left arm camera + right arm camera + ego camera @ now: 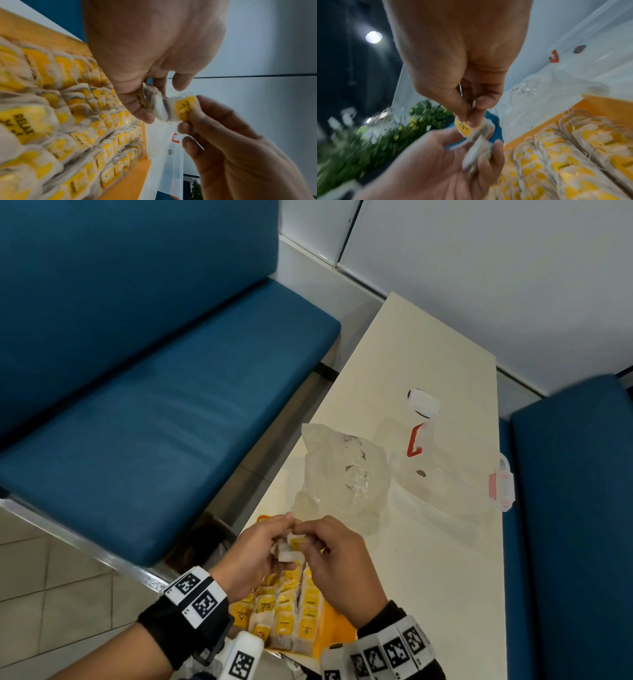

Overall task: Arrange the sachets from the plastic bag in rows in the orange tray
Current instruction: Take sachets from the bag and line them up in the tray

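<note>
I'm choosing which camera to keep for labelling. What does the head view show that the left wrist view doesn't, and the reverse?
Only the head view shows the blue benches and the whole crumpled plastic bag. Only the left wrist view shows the rows of sachets closely, one tag reading RELAX. Both show the left hand and right hand gripping sachets above the orange tray.

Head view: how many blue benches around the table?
2. One blue bench stands left of the table; a second blue bench stands on its right, cut off by the frame edge. More may lie out of view.
</note>
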`<action>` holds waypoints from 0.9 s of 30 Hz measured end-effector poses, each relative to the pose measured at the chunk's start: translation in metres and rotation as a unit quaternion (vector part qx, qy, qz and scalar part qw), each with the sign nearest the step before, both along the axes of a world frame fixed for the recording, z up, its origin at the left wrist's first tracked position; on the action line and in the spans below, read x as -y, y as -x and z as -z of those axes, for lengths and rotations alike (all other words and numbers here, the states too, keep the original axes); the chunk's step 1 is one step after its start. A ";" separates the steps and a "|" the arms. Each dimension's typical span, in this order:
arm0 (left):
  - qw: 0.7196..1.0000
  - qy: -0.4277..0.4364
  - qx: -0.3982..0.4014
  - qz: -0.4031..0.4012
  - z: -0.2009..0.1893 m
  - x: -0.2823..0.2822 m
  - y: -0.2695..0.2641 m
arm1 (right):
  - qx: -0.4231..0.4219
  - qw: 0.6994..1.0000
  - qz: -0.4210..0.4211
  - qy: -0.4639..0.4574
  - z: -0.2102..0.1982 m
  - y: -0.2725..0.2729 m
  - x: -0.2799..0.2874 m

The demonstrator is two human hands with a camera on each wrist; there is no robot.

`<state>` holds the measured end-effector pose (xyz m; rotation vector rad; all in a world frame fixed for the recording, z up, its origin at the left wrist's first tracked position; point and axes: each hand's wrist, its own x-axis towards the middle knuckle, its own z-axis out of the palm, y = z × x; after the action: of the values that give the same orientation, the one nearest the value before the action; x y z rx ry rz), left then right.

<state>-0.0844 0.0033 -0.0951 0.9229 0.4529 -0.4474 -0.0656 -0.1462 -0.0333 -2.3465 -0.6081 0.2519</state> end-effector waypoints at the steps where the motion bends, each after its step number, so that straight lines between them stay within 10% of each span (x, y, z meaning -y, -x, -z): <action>1: 1.000 0.000 0.002 -0.007 0.002 -0.002 0.000 | -0.013 0.999 0.027 -0.023 -0.003 -0.003 0.004; 10: 0.990 -0.031 0.125 0.062 0.001 -0.012 0.000 | -0.136 0.980 0.131 -0.062 -0.023 -0.017 0.033; 15: 0.962 -0.187 0.175 0.092 -0.003 0.003 -0.001 | -0.171 0.973 0.130 -0.085 -0.028 -0.017 0.037; 27: 0.944 -0.268 0.173 0.084 0.000 0.001 0.006 | -0.048 0.989 0.055 0.126 -0.017 -0.014 0.051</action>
<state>-0.0906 0.0018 -0.0950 1.5469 0.1708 -0.3068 -0.0511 -0.1976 -0.0164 -2.5832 -0.4180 0.4077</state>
